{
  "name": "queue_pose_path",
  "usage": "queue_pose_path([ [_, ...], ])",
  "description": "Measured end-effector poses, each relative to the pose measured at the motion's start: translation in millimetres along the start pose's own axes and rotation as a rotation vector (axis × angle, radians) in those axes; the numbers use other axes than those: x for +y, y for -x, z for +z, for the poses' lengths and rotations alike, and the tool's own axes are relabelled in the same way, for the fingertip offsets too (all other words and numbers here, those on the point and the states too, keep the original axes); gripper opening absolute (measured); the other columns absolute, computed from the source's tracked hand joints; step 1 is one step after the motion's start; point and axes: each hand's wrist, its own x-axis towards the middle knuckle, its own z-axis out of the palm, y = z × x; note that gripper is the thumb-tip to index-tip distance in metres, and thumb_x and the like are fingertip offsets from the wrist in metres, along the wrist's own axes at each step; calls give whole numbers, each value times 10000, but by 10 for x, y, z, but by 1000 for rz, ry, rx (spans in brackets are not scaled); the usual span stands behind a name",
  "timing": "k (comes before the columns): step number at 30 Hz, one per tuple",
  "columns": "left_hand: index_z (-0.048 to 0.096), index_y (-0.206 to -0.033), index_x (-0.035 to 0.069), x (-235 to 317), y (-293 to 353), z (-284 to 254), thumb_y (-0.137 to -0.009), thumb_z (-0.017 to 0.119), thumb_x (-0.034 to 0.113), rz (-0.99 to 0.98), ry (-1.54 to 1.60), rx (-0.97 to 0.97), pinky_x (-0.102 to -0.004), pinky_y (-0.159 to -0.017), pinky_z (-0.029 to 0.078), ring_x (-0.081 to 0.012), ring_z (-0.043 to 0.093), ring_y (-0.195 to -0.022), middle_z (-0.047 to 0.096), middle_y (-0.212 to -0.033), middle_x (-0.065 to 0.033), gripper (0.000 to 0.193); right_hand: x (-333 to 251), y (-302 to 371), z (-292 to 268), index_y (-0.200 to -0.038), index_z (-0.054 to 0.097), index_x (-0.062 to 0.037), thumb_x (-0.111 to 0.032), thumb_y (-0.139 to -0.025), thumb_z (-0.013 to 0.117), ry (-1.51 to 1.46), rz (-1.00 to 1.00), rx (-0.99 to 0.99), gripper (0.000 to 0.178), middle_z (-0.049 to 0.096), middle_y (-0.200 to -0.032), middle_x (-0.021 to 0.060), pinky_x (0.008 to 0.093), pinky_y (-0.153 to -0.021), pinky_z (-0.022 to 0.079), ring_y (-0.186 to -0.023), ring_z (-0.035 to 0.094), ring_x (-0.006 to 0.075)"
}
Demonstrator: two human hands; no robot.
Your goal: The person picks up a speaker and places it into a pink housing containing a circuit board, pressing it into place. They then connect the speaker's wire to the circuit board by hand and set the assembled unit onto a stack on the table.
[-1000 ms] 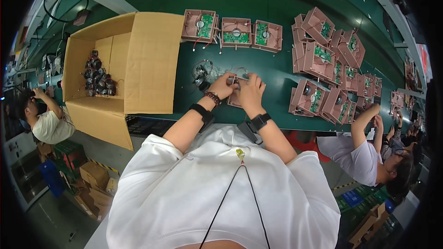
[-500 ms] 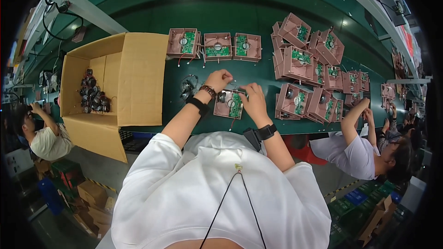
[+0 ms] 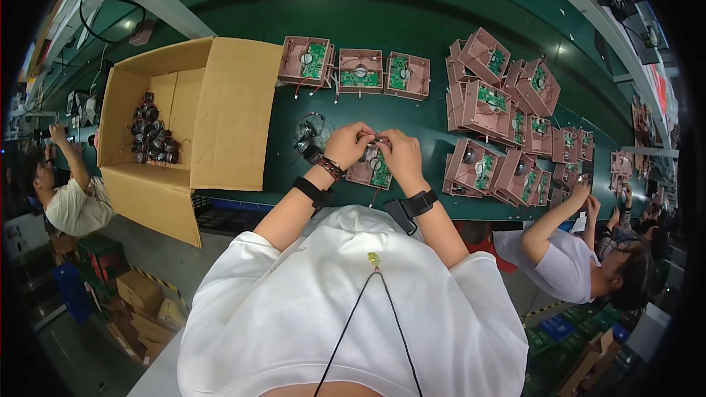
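Observation:
My left hand [image 3: 350,145] and my right hand [image 3: 399,153] meet above a pink plastic housing [image 3: 359,174], fingers pinched together. Between their fingertips is something small and dark, too covered to name. Inside the housing, a green circuit board [image 3: 379,175] shows below my right fingers; the hands hide the upper part. A short red wire comes out at the housing's near edge. Just left of my left hand lie small, round, black speaker-like parts [image 3: 306,137] with thin wires.
On the left stands an open cardboard box [image 3: 239,114] with several dark round parts [image 3: 153,136] inside. Three pink housings [image 3: 360,59] line up at the back. Many more are stacked on the right [image 3: 482,119]. Co-workers sit at both sides, the right one's arm [image 3: 551,217] reaching onto the table.
My hands have come together, fingertips now meeting over the housing; the right one moved left and up. The head view has shifted slightly, so the table's things appear further right.

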Motion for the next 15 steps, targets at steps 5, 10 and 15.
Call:
queue_pose_path([
  [5, 617, -776, 67, 61, 52, 37, -739, 620, 145, 83, -103, 53, -366, -646, 466, -264, 598, -691, 626, -704, -79, 86, -44, 22, -55, -797, 578, -65, -113, -708, 650, 14, -12, 23, 125, 565, -754, 65, 351, -652, 402, -681, 574, 245],
  [10, 598, -836, 54, 141, 108, 82, -748, 619, 136, 227, -340, -32, -364, -720, 440, -274, 566, -765, 608, -763, -93, 122, -19, 46, -71, -783, 550, -52, -74, -699, 621, 176, -111, 66, 113, 549, -732, 89, 367, -634, 413, -698, 557, 277],
  [15, 564, -885, 55, 131, 165, 135, -744, 621, 152, 250, -259, 121, -386, -763, 412, -292, 534, -830, 577, -804, -99, 180, 208, 92, -32, -767, 527, -49, -50, -684, 593, 46, -57, -8, 106, 553, -757, 95, 387, -617, 420, -724, 541, 302],
])
